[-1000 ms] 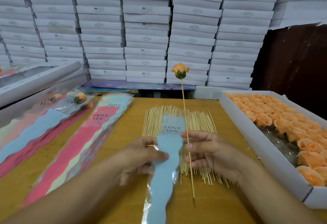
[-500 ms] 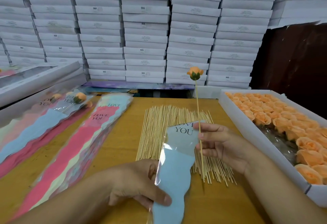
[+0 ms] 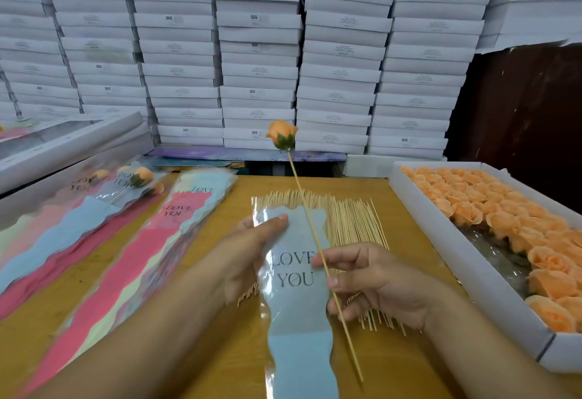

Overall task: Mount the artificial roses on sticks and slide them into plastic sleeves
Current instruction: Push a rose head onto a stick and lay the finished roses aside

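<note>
Head view: since the earlier frames the blue sleeve [image 3: 296,275] has been lifted and turned so its "LOVE YOU" print faces the camera, and the rose's stick [image 3: 318,250] has tilted, head now leaning far-left. The left hand [image 3: 248,253] grips the sleeve's left edge, thumb on the front. The right hand [image 3: 368,282] pinches the stick at mid-length.

Progress: the rose [image 3: 282,137] is mounted; not yet sleeved. A few finished pieces [image 3: 126,190] lie far-left; many loose roses remain in the tray [image 3: 466,260], and spare sticks [image 3: 352,222] lie beneath the sleeve.

Long axis: near-right to far-left, flower end far and raised, bare tip near.
</note>
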